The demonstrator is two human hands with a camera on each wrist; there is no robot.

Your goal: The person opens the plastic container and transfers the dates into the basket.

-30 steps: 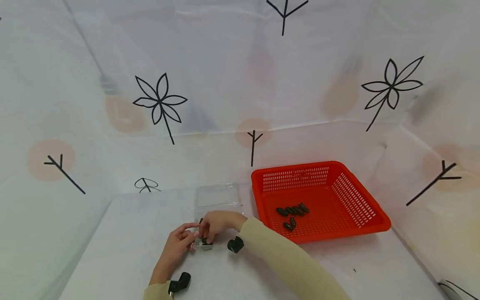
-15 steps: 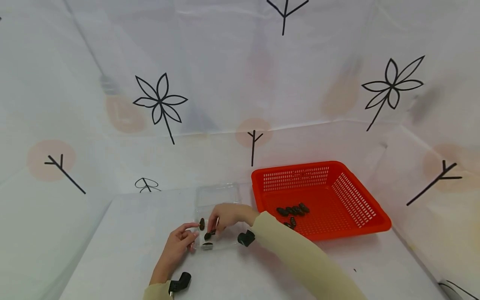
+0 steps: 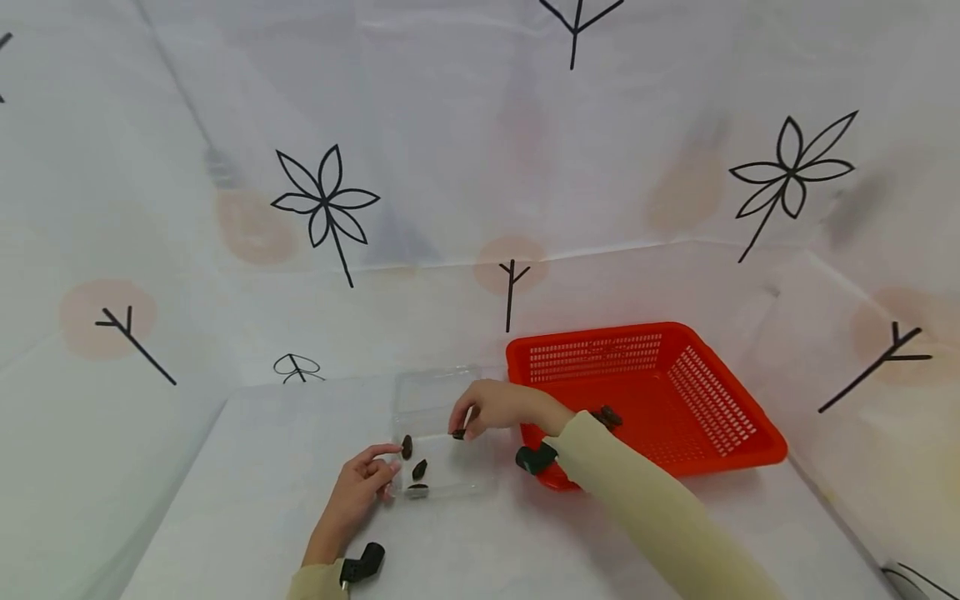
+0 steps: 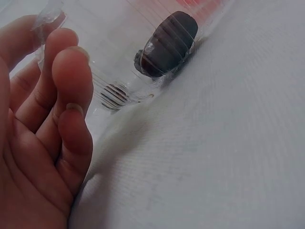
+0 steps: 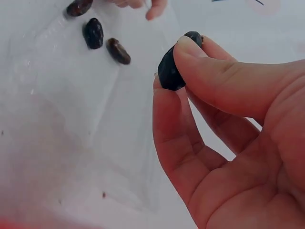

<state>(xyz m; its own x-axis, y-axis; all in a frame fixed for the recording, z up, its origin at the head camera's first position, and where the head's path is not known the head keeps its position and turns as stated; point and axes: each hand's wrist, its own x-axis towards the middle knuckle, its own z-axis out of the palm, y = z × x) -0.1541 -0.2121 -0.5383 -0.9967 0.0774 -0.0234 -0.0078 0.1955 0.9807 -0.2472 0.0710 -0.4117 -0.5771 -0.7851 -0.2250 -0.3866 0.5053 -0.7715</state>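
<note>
My right hand (image 3: 495,407) pinches a dark, glossy date (image 5: 172,69) between thumb and fingertips, above the clear plastic box and close to its open lid. Down at the left side of that box (image 3: 472,490), my left hand (image 3: 362,483) holds the edge, its fingers bent at the plastic wall. Inside the box lie three dates along the left: one (image 3: 407,447) by the left index fingertip, another (image 3: 420,469) in the middle, and a third (image 3: 417,492) at the front wall. Through the ribbed plastic, a date (image 4: 167,45) shows large in the left wrist view.
The box's clear lid (image 3: 435,392) lies folded back behind it. A red perforated basket (image 3: 720,433) stands to the right, with dates (image 3: 609,417) partly hidden behind the right arm. White cloth with printed plants (image 3: 322,200) hangs at the back and sides.
The right hand has lifted out of the box's front left corner and moved right and back, a date in its fingers. The left hand has stayed at the box's edge.
</note>
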